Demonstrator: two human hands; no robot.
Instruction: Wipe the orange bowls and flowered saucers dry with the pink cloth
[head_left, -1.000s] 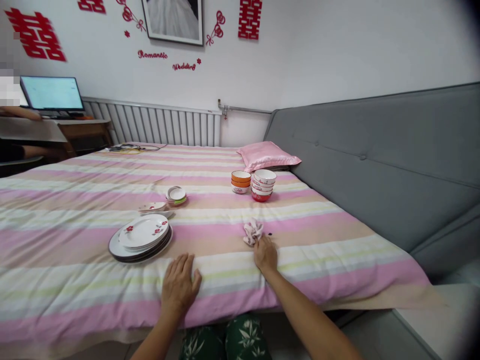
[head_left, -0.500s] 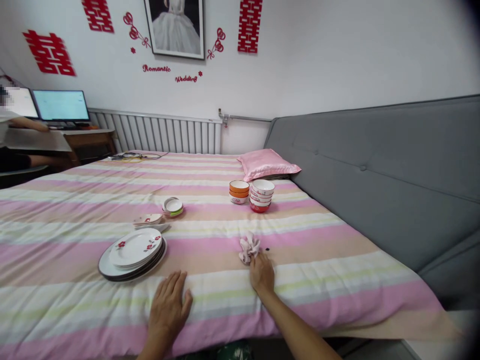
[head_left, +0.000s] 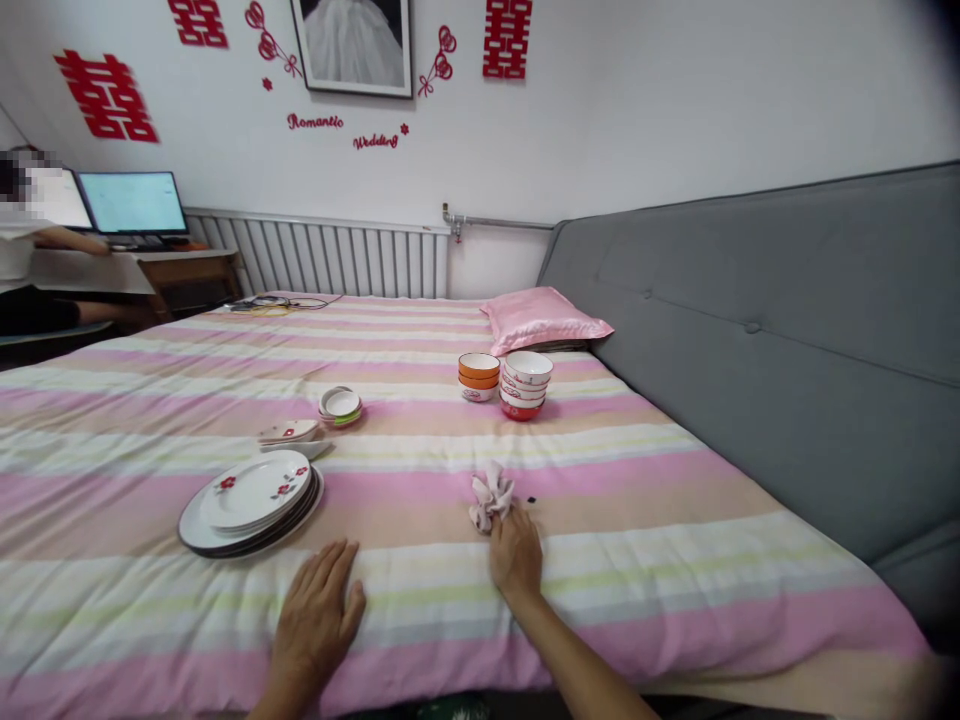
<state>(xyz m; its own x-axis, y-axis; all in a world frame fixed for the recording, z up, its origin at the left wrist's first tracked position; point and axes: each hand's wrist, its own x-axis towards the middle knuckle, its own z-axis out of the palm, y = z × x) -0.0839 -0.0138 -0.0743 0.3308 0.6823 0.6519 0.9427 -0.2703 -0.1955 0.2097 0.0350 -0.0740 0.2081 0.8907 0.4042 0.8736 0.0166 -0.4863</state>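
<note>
My right hand (head_left: 517,552) is closed on a crumpled pale pink cloth (head_left: 491,494) that bunches up beyond the fingers, against the striped bedspread (head_left: 420,500). Flat on the bed lies my left hand (head_left: 319,605), fingers stretched out, holding nothing. Just beyond it is a stack of plates (head_left: 259,490), white ones with red flowers on top of larger dark-rimmed ones. Behind the plates are small dishes (head_left: 289,432) and a pile of little round saucers (head_left: 340,404). Two bowl stacks stand farther back: orange and white bowls (head_left: 478,378), and white bowls over a red one (head_left: 526,385).
A pink pillow (head_left: 546,320) lies by the grey headboard (head_left: 750,300). Cables (head_left: 281,304) rest at the bed's far edge, near the radiator (head_left: 322,255). At far left a person (head_left: 45,260) sits at a desk with monitors (head_left: 135,203). A small dark speck (head_left: 532,500) is beside the cloth.
The view has shifted slightly, so the plates and both hands appear a little farther left. My right hand keeps its hold on the cloth; the left stays flat on the bed.
</note>
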